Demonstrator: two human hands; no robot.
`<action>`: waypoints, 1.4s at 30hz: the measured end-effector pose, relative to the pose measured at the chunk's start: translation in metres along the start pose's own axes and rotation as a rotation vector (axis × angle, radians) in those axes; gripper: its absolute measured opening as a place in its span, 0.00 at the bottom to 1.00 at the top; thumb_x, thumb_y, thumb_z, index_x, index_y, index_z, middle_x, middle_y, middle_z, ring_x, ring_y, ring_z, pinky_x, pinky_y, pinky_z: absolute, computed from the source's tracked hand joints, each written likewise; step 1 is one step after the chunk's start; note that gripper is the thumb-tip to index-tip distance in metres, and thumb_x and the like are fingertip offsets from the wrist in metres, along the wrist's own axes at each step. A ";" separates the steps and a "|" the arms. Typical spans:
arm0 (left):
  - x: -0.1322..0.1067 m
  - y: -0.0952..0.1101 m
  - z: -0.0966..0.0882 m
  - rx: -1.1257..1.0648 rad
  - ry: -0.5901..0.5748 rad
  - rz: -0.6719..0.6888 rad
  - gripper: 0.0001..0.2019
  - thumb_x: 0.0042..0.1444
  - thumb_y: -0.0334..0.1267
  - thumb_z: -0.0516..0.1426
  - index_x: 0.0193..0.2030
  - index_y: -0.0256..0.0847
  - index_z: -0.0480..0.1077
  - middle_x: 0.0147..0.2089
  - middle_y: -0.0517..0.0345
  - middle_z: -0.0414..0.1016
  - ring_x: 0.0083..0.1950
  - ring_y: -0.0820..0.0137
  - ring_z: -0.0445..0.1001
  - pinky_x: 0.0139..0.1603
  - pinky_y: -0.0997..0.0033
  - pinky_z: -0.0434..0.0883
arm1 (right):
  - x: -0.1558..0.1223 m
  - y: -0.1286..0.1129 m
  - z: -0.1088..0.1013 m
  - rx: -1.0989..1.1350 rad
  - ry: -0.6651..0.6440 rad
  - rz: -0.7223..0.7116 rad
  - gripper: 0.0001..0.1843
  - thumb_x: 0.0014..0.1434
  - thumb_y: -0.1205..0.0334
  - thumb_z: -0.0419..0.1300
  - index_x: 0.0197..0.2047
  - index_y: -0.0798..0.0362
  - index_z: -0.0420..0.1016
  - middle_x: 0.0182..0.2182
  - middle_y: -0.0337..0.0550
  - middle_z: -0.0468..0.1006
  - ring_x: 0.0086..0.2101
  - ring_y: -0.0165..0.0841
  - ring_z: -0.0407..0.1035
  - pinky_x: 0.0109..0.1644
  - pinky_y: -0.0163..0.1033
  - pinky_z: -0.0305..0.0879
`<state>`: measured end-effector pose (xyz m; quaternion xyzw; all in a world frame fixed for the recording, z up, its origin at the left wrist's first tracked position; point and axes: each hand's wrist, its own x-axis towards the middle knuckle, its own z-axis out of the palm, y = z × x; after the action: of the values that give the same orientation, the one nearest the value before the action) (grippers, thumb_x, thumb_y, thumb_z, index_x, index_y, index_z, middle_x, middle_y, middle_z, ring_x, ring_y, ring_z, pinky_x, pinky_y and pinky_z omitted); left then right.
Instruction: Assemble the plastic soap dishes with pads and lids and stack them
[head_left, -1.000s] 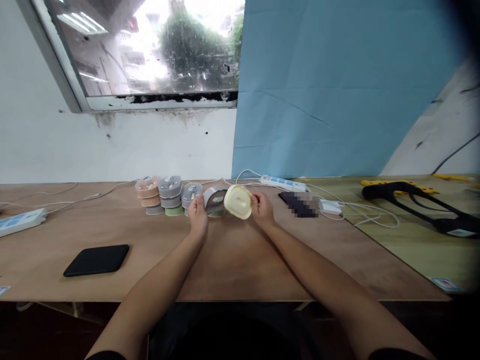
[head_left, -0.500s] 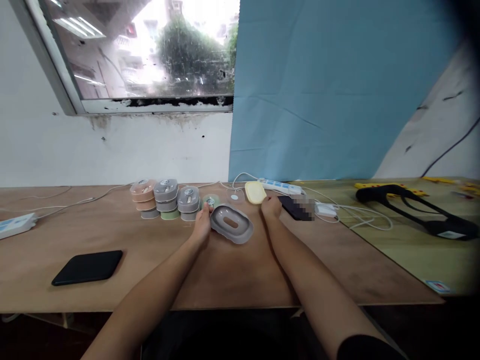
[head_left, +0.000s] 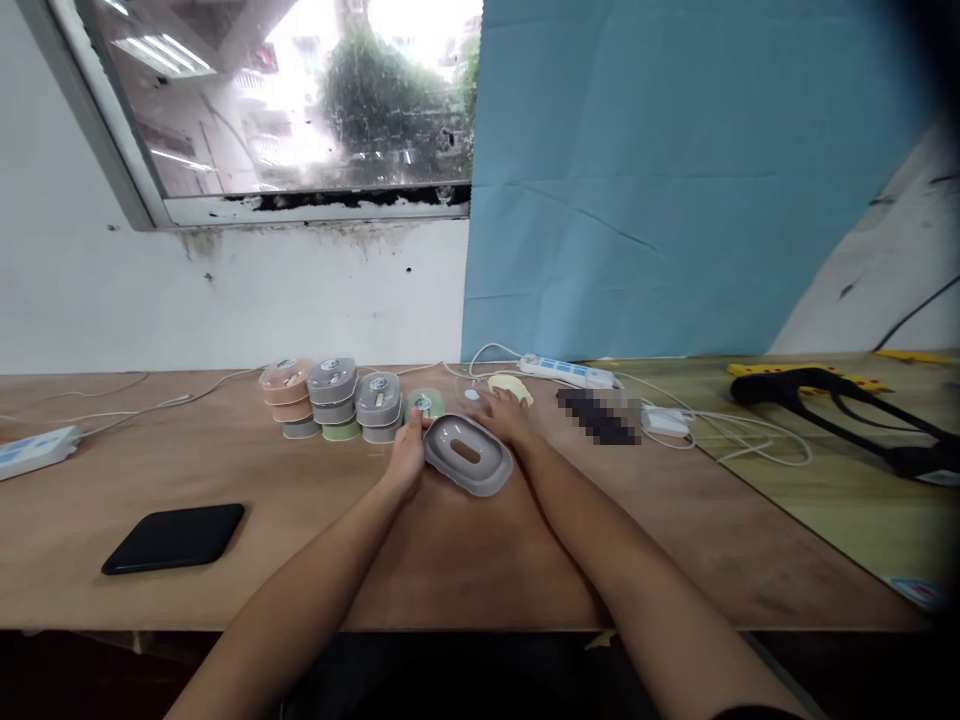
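Note:
My left hand (head_left: 407,450) grips the left end of a grey oval plastic dish (head_left: 487,466) with a slot in its middle, tilted above the table. Beyond the dish, my right hand (head_left: 508,415) has its fingers stretched out, with nothing seen held in them. A pale yellow piece (head_left: 512,386) shows just behind that hand, partly covered by it. By its fingertips is a clear piece with a white round label (head_left: 472,395); whether they touch, I cannot tell. A small green container (head_left: 424,402) stands behind my left hand.
Stacked lidded oval containers in peach (head_left: 285,385), grey (head_left: 332,385) and grey again (head_left: 379,396) stand left of my hands. A black phone-like slab (head_left: 174,538) lies front left. Power strips (head_left: 568,372), cables, a pixelated dark object (head_left: 598,415) and a black frame (head_left: 832,400) are around.
My right hand has moved left from beside the yellow piece, and its closed fingers have spread out. The yellow piece is now partly covered. My left hand still holds the grey dish.

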<state>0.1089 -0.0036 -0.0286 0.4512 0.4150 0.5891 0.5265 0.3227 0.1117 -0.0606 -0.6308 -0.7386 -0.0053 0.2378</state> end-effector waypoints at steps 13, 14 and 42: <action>0.002 -0.003 0.000 0.042 0.009 0.033 0.33 0.49 0.71 0.49 0.29 0.37 0.70 0.17 0.60 0.66 0.17 0.72 0.64 0.16 0.73 0.61 | 0.006 -0.018 0.006 -0.033 -0.076 -0.069 0.25 0.62 0.42 0.47 0.49 0.48 0.74 0.54 0.51 0.68 0.56 0.44 0.58 0.58 0.52 0.49; 0.002 -0.003 0.000 0.039 0.009 0.034 0.33 0.50 0.70 0.49 0.29 0.37 0.70 0.17 0.60 0.67 0.17 0.72 0.65 0.17 0.73 0.61 | 0.007 -0.020 0.006 -0.033 -0.070 -0.048 0.26 0.62 0.41 0.48 0.50 0.49 0.74 0.56 0.52 0.66 0.58 0.45 0.56 0.59 0.53 0.48; 0.006 -0.002 -0.006 -0.105 0.012 -0.104 0.31 0.53 0.68 0.47 0.39 0.38 0.67 0.23 0.59 0.70 0.19 0.71 0.71 0.16 0.74 0.68 | -0.099 0.002 -0.049 0.016 0.495 -0.927 0.28 0.56 0.55 0.61 0.59 0.46 0.62 0.57 0.52 0.65 0.53 0.43 0.65 0.50 0.49 0.67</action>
<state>0.1035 0.0025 -0.0318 0.3973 0.4094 0.5845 0.5770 0.3510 0.0053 -0.0528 -0.2160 -0.8619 -0.2533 0.3826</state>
